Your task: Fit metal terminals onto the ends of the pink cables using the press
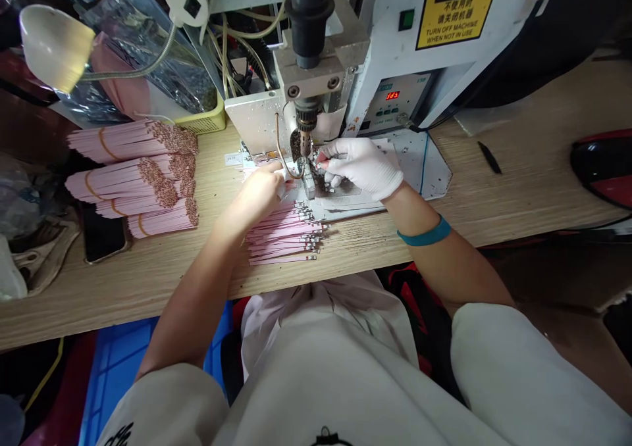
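Under the electrode head of a bench spot-welding press [306,120], my right hand [358,166], in a white glove, pinches a small pink-tipped strip [322,159]. My left hand [259,193], bare, reaches in from the left, its fingertips near the electrode; what they hold is hidden. A fanned stack of pink strips with metal ends [284,235] lies just below my hands. Banded bundles of pink strips with copper-coloured ends [131,140] lie further left.
A speckled metal plate [419,170] lies under the press on the wooden bench [444,229]. A lamp [55,48], yellow basket [200,120], phone [103,234] and black pen-like object [490,158] sit around it. A blue crate [118,367] stands below the bench.
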The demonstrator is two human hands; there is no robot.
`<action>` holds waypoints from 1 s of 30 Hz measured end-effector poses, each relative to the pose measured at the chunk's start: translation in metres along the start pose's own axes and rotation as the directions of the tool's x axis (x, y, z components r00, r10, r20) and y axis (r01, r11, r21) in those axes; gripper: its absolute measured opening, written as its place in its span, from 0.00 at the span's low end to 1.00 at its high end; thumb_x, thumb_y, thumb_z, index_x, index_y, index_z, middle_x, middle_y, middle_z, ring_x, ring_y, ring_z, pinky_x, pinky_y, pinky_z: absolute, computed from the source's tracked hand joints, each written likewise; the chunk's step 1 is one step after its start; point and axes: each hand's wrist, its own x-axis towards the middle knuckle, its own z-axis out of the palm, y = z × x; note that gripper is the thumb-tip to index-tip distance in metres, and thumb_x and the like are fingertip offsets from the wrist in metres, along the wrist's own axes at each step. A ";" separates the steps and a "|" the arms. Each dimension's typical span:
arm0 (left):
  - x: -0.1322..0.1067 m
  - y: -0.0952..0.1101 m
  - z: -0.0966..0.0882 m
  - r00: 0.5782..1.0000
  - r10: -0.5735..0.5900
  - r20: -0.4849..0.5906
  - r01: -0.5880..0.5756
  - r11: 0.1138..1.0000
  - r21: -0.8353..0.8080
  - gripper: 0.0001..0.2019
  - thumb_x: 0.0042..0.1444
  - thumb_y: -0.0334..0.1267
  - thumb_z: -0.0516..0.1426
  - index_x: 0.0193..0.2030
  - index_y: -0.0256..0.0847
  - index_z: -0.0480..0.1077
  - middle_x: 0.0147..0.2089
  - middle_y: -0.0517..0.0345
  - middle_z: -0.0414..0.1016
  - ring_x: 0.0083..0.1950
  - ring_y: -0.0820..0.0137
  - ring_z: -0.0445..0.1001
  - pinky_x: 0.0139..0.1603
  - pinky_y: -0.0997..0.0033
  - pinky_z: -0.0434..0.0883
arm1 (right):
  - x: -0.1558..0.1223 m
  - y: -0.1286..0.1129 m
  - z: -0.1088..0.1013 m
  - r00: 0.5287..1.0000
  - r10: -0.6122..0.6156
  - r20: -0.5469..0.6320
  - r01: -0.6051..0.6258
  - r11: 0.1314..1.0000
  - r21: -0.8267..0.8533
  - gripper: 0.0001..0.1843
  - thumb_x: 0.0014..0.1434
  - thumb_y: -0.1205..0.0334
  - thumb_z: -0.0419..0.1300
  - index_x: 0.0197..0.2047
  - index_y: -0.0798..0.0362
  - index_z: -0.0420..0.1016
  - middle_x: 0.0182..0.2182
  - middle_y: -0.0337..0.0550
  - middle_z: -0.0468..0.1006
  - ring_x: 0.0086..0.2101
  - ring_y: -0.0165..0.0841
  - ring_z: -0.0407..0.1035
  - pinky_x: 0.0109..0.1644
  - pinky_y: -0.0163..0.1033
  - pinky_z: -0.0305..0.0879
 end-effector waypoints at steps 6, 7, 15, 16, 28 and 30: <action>-0.004 0.007 -0.009 0.996 -0.089 -0.016 0.090 0.995 0.046 0.14 0.58 0.40 0.53 0.27 0.36 0.74 0.33 0.45 0.74 0.31 0.63 0.72 0.35 0.66 0.65 | -0.003 -0.003 0.002 1.000 0.016 0.010 -0.016 0.999 0.035 0.07 0.55 0.77 0.64 0.33 0.56 0.73 0.25 0.38 0.72 0.21 0.24 0.67 0.22 0.29 0.69; -0.005 0.009 -0.012 0.993 -0.114 -0.024 0.115 0.993 0.035 0.12 0.57 0.38 0.54 0.27 0.36 0.74 0.32 0.46 0.74 0.31 0.63 0.72 0.36 0.66 0.66 | -0.003 -0.003 0.002 1.000 0.017 0.004 -0.018 0.999 0.034 0.08 0.55 0.78 0.63 0.33 0.56 0.73 0.25 0.38 0.72 0.21 0.24 0.67 0.22 0.29 0.68; -0.006 0.014 -0.012 0.992 -0.117 0.047 0.119 0.992 -0.049 0.06 0.52 0.30 0.57 0.29 0.36 0.76 0.34 0.48 0.77 0.35 0.63 0.76 0.38 0.70 0.68 | -0.001 0.001 0.002 0.999 0.024 0.029 -0.025 0.999 0.043 0.07 0.55 0.75 0.65 0.33 0.56 0.73 0.25 0.39 0.72 0.21 0.24 0.67 0.22 0.30 0.70; -0.006 0.012 -0.012 0.992 -0.106 0.063 0.110 0.992 -0.060 0.07 0.52 0.30 0.56 0.29 0.35 0.77 0.35 0.48 0.78 0.35 0.64 0.76 0.38 0.70 0.68 | -0.001 0.001 0.001 0.999 0.017 0.029 -0.019 0.999 0.048 0.06 0.55 0.75 0.65 0.33 0.56 0.73 0.25 0.39 0.73 0.21 0.24 0.67 0.22 0.29 0.70; -0.008 -0.012 -0.018 0.997 -0.069 0.021 0.070 0.851 -0.521 0.17 0.55 0.49 0.60 0.31 0.34 0.77 0.29 0.56 0.75 0.31 0.71 0.68 0.33 0.72 0.63 | -0.002 -0.001 0.011 0.995 0.052 0.090 -0.067 0.982 0.175 0.09 0.55 0.80 0.61 0.33 0.58 0.72 0.23 0.38 0.71 0.19 0.24 0.65 0.17 0.28 0.61; -0.008 -0.012 -0.017 0.999 -0.042 -0.003 0.032 0.818 -0.575 0.17 0.54 0.50 0.61 0.30 0.35 0.76 0.29 0.57 0.74 0.31 0.71 0.67 0.33 0.72 0.63 | -0.002 -0.004 0.013 0.994 0.057 0.096 -0.072 0.985 0.155 0.09 0.56 0.81 0.60 0.33 0.57 0.71 0.23 0.38 0.71 0.19 0.23 0.64 0.16 0.28 0.58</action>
